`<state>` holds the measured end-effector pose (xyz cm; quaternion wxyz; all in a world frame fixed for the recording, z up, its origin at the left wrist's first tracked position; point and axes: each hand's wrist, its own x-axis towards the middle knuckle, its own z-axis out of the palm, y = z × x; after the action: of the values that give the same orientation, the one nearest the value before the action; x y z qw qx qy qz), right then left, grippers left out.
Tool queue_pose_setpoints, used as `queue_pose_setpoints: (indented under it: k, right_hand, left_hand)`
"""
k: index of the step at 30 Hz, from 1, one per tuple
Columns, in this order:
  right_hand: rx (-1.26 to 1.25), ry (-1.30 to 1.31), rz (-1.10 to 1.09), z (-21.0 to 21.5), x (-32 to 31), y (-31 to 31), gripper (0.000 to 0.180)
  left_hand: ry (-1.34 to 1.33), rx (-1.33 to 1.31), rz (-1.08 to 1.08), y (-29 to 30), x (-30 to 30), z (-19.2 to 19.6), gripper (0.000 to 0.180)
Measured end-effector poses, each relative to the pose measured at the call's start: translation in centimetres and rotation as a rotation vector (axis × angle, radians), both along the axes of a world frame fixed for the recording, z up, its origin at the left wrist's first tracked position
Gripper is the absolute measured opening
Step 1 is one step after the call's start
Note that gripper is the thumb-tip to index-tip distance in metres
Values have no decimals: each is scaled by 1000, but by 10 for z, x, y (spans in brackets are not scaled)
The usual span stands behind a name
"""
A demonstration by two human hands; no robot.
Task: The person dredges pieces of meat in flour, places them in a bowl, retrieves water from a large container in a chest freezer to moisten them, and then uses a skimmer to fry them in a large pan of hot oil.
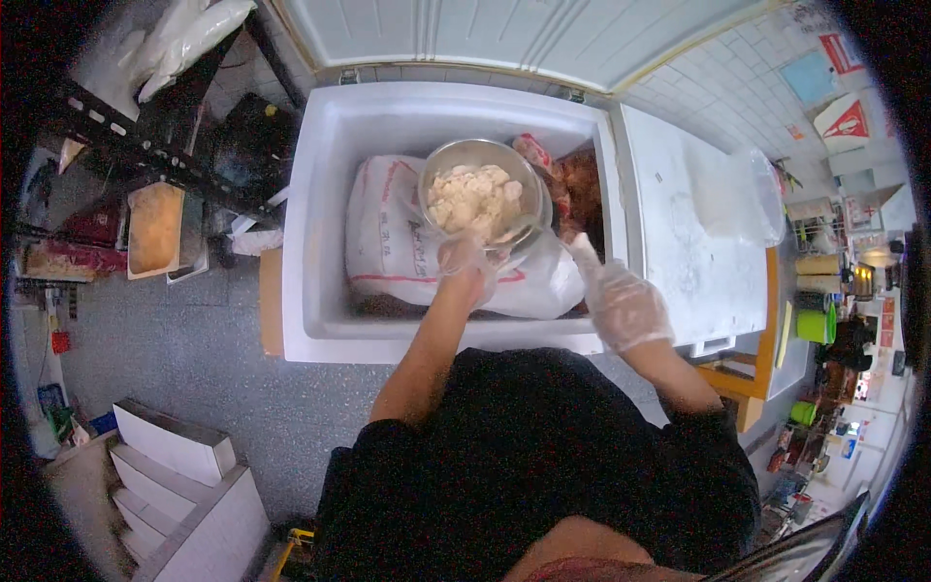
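A round metal bowl [532, 167] of pale, lumpy food pieces [473, 197] is over the open chest freezer [446, 346]. My left hand [467, 268], in a clear plastic glove, grips the bowl's near rim. Beneath the bowl lies a big white plastic sack [380, 225] with red stripes and handwriting. At the freezer's near right corner is my right hand [626, 303], gloved too and blurred. Its fingers reach toward the sack's right end, apart from the bowl, and nothing shows in them.
Reddish-brown packed food [582, 189] fills the freezer's right end. The raised lid [465, 34] stands behind. To the right is a white surface [679, 262] with a clear plastic container [756, 199]. On the left, a black rack [145, 141] stands near a tub of orange-brown contents [155, 229].
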<state>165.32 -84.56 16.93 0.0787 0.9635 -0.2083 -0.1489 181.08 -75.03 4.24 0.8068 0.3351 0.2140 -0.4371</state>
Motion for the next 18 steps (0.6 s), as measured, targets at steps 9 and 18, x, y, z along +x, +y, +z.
queue_pose_setpoints:
  k: [9, 18]
  right_hand:
    - [-76, -364, -35, -24, 32, -20, 19]
    - [201, -93, -91, -52, 59, -11, 47]
  left_hand:
    - [30, 209, -33, -9, -8, -2, 29]
    - [-187, 116, -54, -12, 10, -38, 36]
